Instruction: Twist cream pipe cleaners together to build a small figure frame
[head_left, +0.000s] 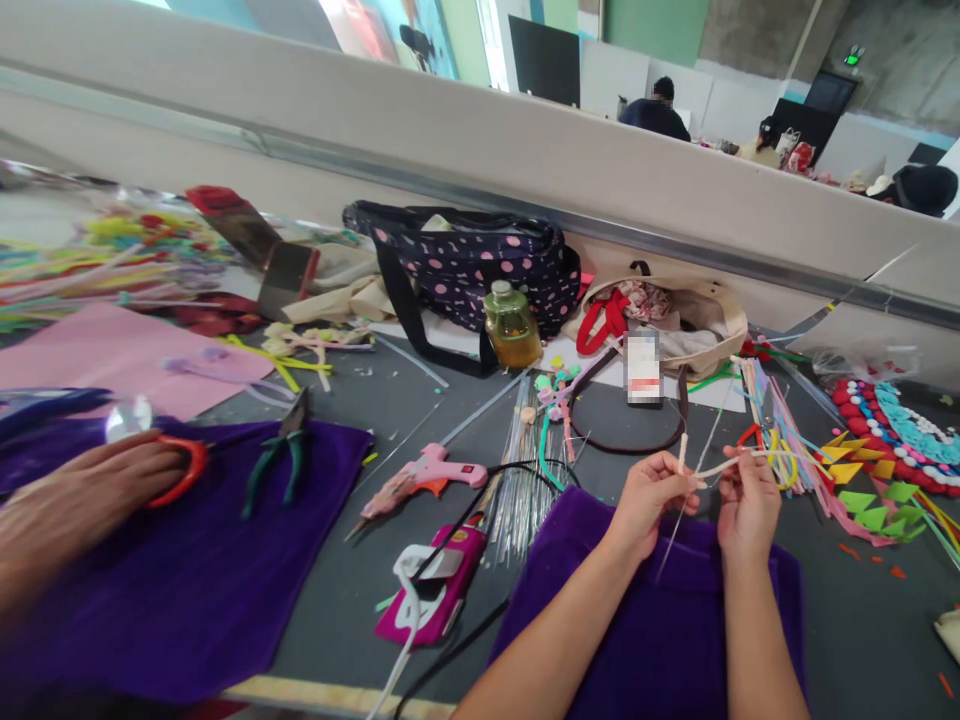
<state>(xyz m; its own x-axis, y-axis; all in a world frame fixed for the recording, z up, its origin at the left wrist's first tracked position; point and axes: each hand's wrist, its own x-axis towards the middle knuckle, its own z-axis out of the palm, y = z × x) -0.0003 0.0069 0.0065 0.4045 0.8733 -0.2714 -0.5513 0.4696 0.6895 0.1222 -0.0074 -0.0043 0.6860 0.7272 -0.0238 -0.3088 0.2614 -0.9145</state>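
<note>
Pinching a pale stem (714, 467) to the right of the glue gun (420, 472) in the head view, the left hand (646, 505) has thumb and fingertips together on it, and the right hand (751, 505) is closed on it just beside. A thin rod (671, 545) slants past the left fingers; whether they grip it, I cannot tell. A purple cloth (660, 650) lies right of the glue gun. Left of the gun are pliers (292, 425) and a co-worker's hand (124, 475) at red scissors (197, 475); beyond it, a bottle (511, 332).
</note>
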